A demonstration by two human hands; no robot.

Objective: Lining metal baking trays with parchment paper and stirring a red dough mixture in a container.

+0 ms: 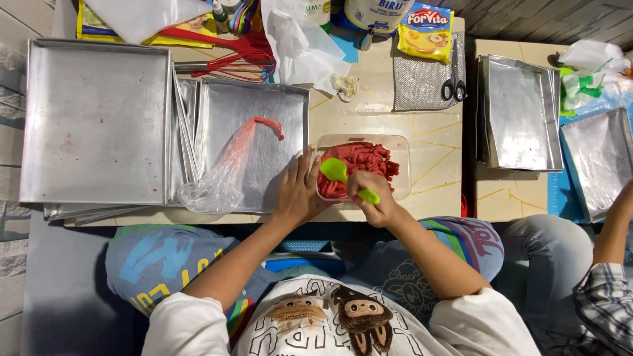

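Observation:
A clear plastic tub (401, 146) of red dough strips (364, 161) sits at the near edge of the low table. My right hand (372, 198) grips a lime green spatula (343, 175), its blade resting in the red strips. My left hand (298, 191) lies flat with fingers spread against the tub's left side, partly on a metal tray (257, 112). A clear piping bag (227, 168) smeared with red lies on that tray.
A large metal baking tray (95, 118) is at left, more trays (521, 112) at right. Red whisk (241, 64), scissors (453, 86), a yellow snack packet (426, 29) and crumpled paper (300, 46) sit at the back. Another person's arm (613, 227) is at far right.

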